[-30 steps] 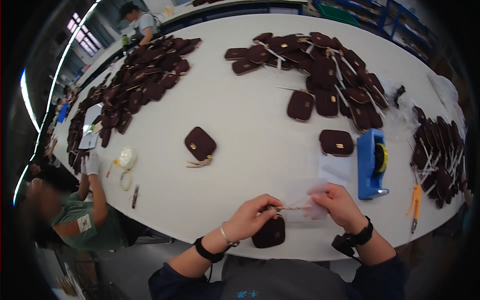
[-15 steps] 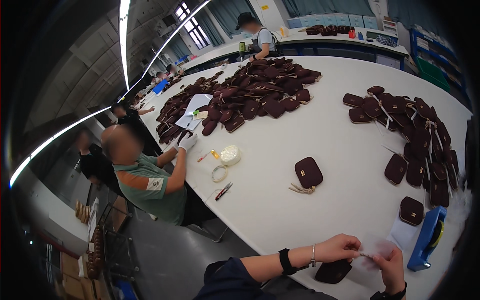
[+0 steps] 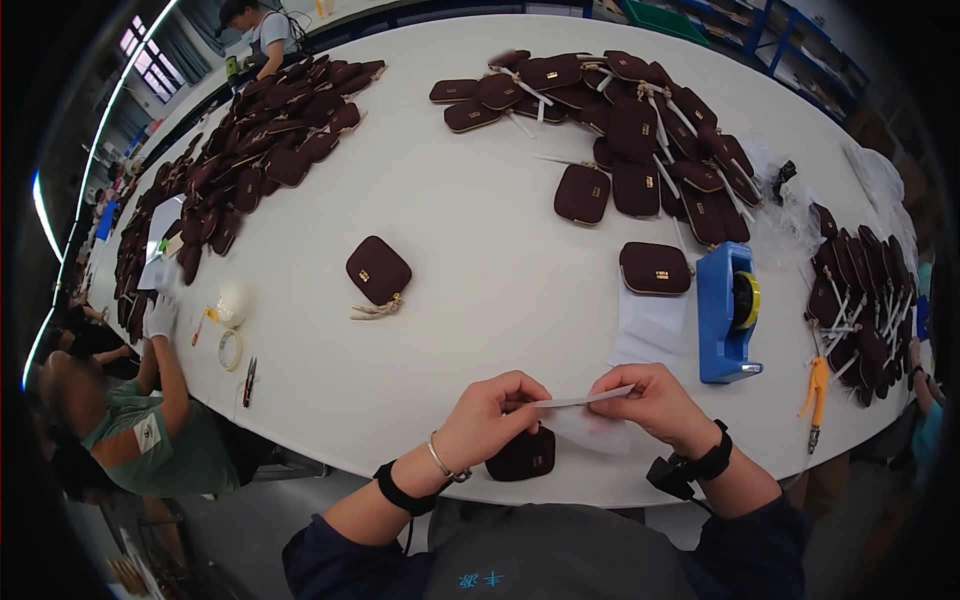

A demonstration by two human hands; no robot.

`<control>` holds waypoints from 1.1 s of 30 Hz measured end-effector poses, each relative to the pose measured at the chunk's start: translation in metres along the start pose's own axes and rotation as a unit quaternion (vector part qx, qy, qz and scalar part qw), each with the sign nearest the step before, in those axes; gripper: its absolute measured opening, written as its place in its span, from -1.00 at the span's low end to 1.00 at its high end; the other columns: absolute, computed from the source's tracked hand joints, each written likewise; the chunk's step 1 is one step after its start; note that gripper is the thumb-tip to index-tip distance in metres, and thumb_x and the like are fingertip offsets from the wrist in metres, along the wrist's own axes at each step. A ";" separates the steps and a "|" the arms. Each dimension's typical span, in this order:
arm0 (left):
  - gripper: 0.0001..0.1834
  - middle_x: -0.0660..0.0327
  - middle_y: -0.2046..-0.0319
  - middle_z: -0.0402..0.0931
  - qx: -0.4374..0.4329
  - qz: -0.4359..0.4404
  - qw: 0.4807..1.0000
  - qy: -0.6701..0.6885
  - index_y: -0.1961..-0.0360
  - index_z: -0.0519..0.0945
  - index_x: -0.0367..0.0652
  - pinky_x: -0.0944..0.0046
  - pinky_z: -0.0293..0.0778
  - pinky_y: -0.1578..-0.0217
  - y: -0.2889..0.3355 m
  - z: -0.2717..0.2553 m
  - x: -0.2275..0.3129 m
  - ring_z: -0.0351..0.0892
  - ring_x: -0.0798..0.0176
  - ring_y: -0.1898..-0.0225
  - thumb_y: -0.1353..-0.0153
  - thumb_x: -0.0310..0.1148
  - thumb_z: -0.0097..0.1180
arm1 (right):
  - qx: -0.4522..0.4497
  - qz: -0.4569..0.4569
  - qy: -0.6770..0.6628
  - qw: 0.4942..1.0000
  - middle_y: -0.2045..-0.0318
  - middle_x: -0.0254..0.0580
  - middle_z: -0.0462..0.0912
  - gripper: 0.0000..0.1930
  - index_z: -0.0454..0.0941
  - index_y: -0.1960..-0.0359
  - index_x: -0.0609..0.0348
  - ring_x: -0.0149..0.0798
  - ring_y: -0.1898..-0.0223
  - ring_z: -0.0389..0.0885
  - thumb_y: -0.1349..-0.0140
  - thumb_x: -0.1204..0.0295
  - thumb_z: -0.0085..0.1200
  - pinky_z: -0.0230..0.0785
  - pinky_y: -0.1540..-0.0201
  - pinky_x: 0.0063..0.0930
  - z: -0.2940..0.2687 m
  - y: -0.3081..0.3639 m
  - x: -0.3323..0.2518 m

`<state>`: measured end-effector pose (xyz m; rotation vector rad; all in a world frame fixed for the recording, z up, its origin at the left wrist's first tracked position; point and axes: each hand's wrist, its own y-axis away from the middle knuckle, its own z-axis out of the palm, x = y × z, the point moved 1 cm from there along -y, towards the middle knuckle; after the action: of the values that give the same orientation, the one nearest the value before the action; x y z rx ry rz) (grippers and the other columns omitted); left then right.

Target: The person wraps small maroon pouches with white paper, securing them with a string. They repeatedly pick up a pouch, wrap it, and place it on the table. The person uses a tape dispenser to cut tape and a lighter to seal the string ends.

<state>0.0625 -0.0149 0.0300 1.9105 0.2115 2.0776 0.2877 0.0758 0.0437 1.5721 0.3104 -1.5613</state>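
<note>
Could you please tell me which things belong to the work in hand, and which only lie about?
In use, or likely so:
white strip, in left grip and right grip
dark pouch just below
perhaps blue tape dispenser, white sheets

Apparently lying about:
orange-handled tool
small snips
clear plastic

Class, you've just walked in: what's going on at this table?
The person's left hand and right hand hold a thin white strip between them, near the edge of the table. A dark maroon pouch lies beside the left hand. Farther right, a blue tape dispenser stands by a second pouch lying on white sheets.
</note>
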 end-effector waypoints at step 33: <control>-0.72 -0.25 -0.03 0.49 0.004 0.425 0.796 -0.431 0.16 0.40 -0.30 0.11 0.59 0.13 0.009 0.011 -0.013 0.61 -0.16 0.06 -0.08 -0.70 0.07 | -0.116 -0.022 0.299 0.947 0.50 -0.26 0.64 -0.77 0.63 0.29 0.27 -0.44 0.44 0.54 -0.20 0.32 0.25 0.37 0.33 -0.54 -0.005 -0.003 -0.033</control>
<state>0.0729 -0.0291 0.0215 3.0613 -1.0076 1.2411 0.2829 0.0939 0.0711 1.8221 0.8353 -0.9975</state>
